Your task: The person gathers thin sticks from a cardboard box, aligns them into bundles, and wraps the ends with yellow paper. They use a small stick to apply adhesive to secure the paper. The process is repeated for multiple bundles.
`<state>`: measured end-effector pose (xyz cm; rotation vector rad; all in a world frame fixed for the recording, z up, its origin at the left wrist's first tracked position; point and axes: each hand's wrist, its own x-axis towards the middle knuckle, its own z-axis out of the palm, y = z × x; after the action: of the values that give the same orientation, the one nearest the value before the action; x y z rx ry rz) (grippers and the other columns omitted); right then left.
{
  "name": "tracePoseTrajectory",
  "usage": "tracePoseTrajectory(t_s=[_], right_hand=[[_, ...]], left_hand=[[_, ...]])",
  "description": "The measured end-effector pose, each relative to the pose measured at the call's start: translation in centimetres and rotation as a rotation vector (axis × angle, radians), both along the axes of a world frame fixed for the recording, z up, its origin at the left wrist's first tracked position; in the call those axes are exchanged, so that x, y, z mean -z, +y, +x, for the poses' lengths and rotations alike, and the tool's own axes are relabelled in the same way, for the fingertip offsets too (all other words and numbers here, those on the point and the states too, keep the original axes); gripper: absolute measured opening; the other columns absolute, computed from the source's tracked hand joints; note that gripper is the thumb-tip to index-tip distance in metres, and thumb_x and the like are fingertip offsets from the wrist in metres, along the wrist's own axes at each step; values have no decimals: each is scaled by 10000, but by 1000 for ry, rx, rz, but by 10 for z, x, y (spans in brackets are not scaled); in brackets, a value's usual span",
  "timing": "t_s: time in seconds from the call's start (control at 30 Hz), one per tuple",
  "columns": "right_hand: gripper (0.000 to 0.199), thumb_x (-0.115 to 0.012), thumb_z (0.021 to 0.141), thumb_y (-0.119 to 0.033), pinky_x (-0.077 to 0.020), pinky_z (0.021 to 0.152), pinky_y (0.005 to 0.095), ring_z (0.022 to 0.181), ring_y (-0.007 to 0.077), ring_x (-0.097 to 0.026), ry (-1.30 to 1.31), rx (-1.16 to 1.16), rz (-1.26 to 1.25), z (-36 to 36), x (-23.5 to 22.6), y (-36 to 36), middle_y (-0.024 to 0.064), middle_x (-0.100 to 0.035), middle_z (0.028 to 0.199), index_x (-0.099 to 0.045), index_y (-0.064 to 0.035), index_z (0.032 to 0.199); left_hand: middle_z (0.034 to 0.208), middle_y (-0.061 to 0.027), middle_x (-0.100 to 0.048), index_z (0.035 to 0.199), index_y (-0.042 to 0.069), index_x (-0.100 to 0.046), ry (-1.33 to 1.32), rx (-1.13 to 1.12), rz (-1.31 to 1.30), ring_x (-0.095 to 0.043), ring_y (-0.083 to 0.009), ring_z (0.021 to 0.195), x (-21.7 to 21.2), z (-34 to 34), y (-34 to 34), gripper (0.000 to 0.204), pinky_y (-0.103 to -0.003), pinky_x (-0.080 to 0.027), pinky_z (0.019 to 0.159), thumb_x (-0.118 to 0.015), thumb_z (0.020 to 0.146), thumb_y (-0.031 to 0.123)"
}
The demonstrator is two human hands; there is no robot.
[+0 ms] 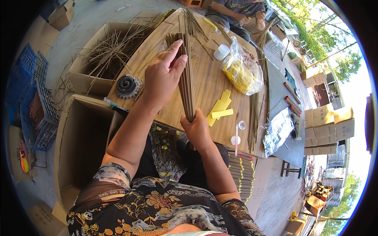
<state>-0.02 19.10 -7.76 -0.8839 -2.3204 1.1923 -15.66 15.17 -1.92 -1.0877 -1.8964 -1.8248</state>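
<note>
Holding a bundle of thin brown sticks (186, 86) above the near part of the wooden bench (208, 84), the right hand (196, 129) is closed around its lower part, while the left hand (162, 74) lies against the upper part, fingers mostly straight and thumb across the front. Whether the left palm presses hard cannot be told. The bundle slants slightly, its top end leaning left and away from the person; the sticks lie close together there, with tips not quite level.

As a judgement, the bundle should be light for its length and fairly stiff as a whole, though each stick looks slender and liable to snap if bent. No band shows on the visible length, so loose sticks could slide past one another; a full wrap low down, as the right hand has it, with a flat palm higher up, seems the safest hold. Squeezing one edge alone might shed sticks.

Right of the bundle lie yellow paper strips (221, 106), and farther off a clear plastic bag (242, 74) with yellow contents. Left of the bench, a cardboard box (83, 78) carries tangled loose sticks.
</note>
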Motion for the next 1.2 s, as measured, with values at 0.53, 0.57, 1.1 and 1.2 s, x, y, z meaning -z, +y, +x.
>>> tracePoseTrajectory(t_s=[0.53,0.57,1.1,1.2], right_hand=[[230,-612,734,-112,-445,541,387,612,368,-560,-12,-7,202,14,0,-8,198,-542,640,-471,7,871],[225,-612,742,-118,-439,534,363,587,316,-553,-18,-7,187,17,1,-8,170,-532,622,-481,5,877],[178,-596,734,-89,-444,541,348,592,308,-575,43,-51,103,33,-22,-21,163,-546,616,-486,8,834],[171,-591,744,-95,-443,549,330,598,247,-582,61,-72,47,41,-18,-19,131,-553,623,-497,6,846]], left_hand=[[614,34,-480,820,48,-491,-330,322,126,-392,-17,524,-20,-14,-29,93,-162,-322,463,-560,849,103],[616,33,-485,817,49,-490,-335,291,111,-395,-17,524,-25,-18,-32,95,-163,-322,463,-559,850,105],[636,18,-523,852,50,-515,-369,481,34,-432,-22,539,-37,5,-46,81,-155,-327,464,-574,836,104],[633,8,-526,860,52,-526,-365,468,72,-446,-34,535,-56,-10,-54,77,-153,-329,468,-580,825,94]])
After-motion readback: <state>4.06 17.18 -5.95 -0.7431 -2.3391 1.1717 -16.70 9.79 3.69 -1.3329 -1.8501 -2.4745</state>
